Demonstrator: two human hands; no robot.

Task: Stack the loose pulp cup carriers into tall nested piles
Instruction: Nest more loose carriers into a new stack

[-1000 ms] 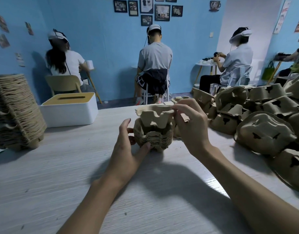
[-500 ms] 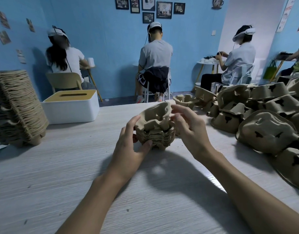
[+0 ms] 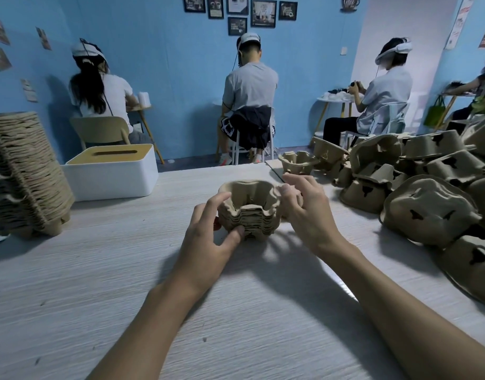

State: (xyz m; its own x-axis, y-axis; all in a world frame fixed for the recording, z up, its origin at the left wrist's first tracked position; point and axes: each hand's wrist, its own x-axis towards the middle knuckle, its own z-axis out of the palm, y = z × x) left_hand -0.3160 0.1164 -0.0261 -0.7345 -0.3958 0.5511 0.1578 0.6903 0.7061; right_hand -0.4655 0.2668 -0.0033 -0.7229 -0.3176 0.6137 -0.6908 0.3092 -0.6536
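- Gripping the stack (image 3: 249, 212) from its left, the left hand (image 3: 208, 237) had its thumb pressed on the near lower wall and its fingers curled round the left side.
- The right hand (image 3: 304, 212) sat at the stack's right rim, thumb tip on the top edge and fingers bent and spread. Whether they clamped the wall or only pressed it could not be told.
- The stack stood upright on the table (image 3: 126, 270) between both hands, cups opening upward. Its long axis seemed to run left to right.
- A lone carrier (image 3: 297, 161) stood upright behind and right of the stack.
- The heap (image 3: 427, 207) of loose ones lay further right of the stack, most of them bottom up.
- The next piece would likely come from the right, so the right hand was nearer, with the left steadying the stack. A flipped piece would need turning over and lining up with the stack's axis.
- A tower (image 3: 24, 174) leaned well left of the stack, with a box (image 3: 112, 174) between them.
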